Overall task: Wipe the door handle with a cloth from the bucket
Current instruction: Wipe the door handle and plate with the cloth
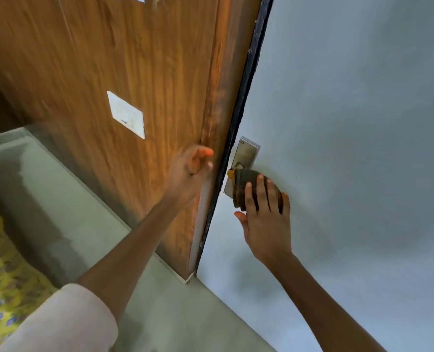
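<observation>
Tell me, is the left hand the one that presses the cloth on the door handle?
No. The right hand presses the dark cloth over the door handle, while the left hand rests at the edge of the wooden door.

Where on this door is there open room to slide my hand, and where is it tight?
Open: the pale door face right of the metal plate and above the right hand. Also the wood panel above the white sticker.
Tight: the dark door edge, with the left hand one side and the cloth over the handle on the other.
</observation>
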